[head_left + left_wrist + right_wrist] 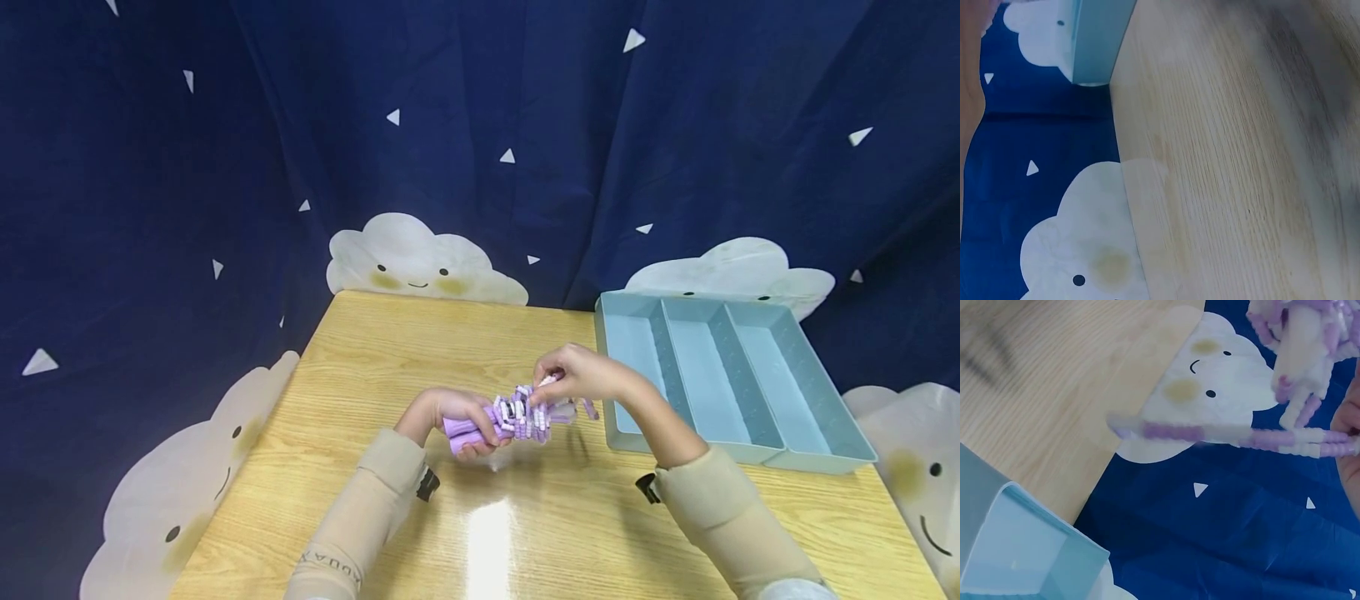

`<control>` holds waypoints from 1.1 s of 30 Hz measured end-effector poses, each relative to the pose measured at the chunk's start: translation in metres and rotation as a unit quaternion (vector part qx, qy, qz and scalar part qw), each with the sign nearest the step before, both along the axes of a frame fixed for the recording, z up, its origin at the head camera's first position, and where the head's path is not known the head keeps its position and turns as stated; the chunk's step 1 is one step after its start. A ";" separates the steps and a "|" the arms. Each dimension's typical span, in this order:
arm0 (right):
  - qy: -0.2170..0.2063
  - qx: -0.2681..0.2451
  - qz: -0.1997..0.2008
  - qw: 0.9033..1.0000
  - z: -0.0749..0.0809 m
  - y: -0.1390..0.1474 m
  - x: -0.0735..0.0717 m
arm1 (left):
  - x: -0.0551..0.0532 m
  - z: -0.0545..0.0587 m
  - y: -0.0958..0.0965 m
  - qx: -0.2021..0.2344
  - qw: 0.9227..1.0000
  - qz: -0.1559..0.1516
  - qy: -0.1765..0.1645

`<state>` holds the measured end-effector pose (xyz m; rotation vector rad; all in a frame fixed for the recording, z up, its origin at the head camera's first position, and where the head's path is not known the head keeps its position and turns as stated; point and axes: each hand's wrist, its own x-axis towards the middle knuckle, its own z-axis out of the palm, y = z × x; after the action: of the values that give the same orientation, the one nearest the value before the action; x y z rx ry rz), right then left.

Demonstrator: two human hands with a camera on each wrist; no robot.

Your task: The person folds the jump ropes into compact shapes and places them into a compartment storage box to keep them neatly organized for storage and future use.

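Observation:
A beaded jump rope in purple and white is bunched up between the two hands, above the wooden table. My left hand grips its two purple handles, fingers wrapped round them. My right hand is at the other end of the bundle and pinches a beaded strand between thumb and fingers. In the right wrist view that strand stretches sideways from the fingers at the right edge, below the bunched coils. The left wrist view does not show the rope's handles.
A pale blue tray with three long compartments stands at the table's right side, beside my right forearm. The wooden table lies beneath both hands. Behind it hangs a dark blue curtain printed with clouds and white triangles.

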<state>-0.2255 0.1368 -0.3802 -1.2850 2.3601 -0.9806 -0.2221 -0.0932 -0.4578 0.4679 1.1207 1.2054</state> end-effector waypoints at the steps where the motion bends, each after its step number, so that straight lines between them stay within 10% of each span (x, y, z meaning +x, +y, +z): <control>1: 0.003 -0.004 0.002 1.000 0.000 0.000 -0.001 | 0.000 0.000 0.000 0.000 1.000 -0.005 -0.007; 33: -0.102 -0.149 -0.011 0.983 -0.009 -0.002 0.002 | 0.006 0.007 -0.006 0.067 0.996 -0.057 -0.021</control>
<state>-0.2235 0.1349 -0.3895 -1.1909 2.1336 -1.4429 -0.2164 -0.0994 -0.4506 0.5990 0.9682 1.1894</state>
